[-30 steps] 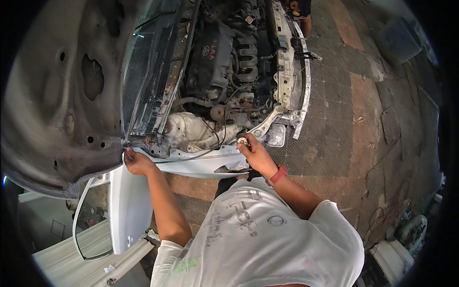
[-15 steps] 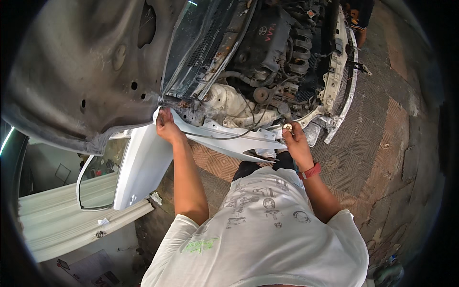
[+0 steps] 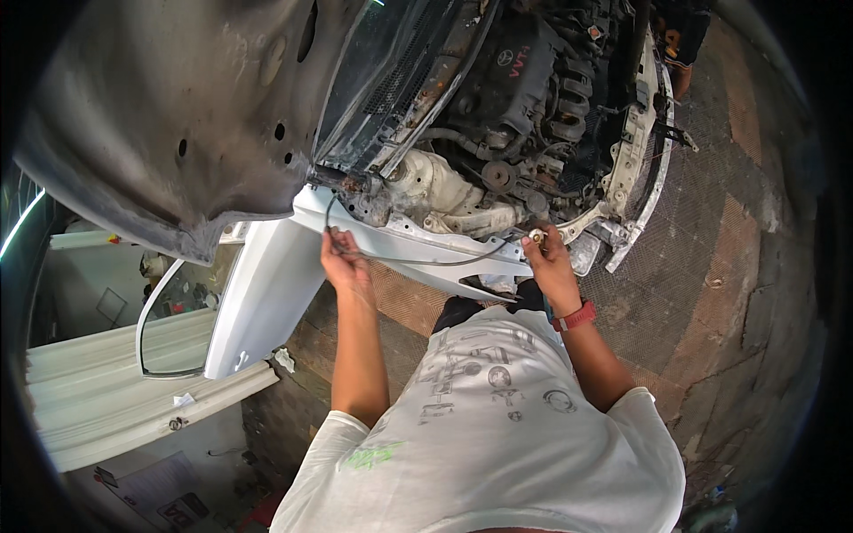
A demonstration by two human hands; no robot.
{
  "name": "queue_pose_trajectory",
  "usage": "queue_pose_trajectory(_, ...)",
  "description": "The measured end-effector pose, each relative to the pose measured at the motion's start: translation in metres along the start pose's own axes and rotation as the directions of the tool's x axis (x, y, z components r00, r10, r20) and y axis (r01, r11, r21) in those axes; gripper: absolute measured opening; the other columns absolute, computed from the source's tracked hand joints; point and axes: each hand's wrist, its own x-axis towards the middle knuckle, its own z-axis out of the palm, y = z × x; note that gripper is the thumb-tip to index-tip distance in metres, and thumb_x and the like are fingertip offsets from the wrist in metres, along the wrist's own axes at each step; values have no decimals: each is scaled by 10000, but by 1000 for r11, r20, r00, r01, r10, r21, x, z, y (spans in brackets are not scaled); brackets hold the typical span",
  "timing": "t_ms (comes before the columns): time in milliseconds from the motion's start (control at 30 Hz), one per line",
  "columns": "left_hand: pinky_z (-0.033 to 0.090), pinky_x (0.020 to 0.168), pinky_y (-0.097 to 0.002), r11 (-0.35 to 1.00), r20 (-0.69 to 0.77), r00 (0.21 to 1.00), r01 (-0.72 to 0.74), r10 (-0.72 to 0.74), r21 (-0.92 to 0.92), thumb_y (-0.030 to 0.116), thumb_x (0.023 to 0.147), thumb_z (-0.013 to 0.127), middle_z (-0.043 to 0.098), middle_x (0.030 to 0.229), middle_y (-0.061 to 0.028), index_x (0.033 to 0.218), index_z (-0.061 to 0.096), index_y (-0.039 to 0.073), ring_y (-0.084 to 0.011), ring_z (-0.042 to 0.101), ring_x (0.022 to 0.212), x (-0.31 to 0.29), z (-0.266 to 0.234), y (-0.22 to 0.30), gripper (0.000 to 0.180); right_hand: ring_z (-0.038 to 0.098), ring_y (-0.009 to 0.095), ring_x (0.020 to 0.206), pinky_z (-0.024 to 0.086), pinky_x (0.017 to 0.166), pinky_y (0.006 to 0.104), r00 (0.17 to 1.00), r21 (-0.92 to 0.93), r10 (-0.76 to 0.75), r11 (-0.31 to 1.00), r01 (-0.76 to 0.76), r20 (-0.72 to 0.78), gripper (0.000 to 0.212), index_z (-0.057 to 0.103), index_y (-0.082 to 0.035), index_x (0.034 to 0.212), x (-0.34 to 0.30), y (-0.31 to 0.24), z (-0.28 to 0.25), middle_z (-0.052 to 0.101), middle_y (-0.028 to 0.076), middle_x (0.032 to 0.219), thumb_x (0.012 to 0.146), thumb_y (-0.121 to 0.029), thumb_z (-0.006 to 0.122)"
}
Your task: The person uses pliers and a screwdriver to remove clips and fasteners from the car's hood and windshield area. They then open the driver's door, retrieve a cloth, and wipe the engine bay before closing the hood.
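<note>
My left hand (image 3: 345,259) is closed in a pinch on a thin dark cable (image 3: 426,263), just over the near edge of the white fender (image 3: 391,247). A short length of the cable curves up past those fingers toward the fender's rear corner; the rest runs right along the fender toward my right hand (image 3: 553,271). That hand pinches a small round brass-coloured part (image 3: 537,237) at the fender's front end. Whether the cable joins this part is hidden by the fingers.
Beyond the fender lies the engine bay with a black engine cover (image 3: 511,75). The raised hood (image 3: 169,89) fills the upper left. A white car door (image 3: 267,284) stands at left, and the bare front bumper beam (image 3: 657,169) is at right. Another person's arm (image 3: 682,80) shows at the upper right.
My left hand has come away from the fender's rear corner, toward me and slightly right. The cable's loop over the engine bay has flattened along the fender. My right hand has hardly moved.
</note>
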Motion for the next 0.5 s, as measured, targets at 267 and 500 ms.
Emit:
queue_pose_trajectory(267,446,1184,-561,950,194,936,263,-294,169,270,1147,424,587,1458,-166,1450,419,7,-284,599,1317,-27,74,-63,401,704,356,867,537,791,418,968,-165,-164,967,196,189,426,578,-35,1225,6,-33,34,700,189,928,939,-285,770)
queue_pose_trajectory(500,412,1192,-558,914,299,870,332,-392,231,307,1161,321,522,1547,-201,1523,311,28,-380,508,1432,10,92,-91,457,668,514,809,495,691,546,973,-282,-212,931,230,92,499,477,5,1234,50,-1,54,666,290,812,934,-284,752)
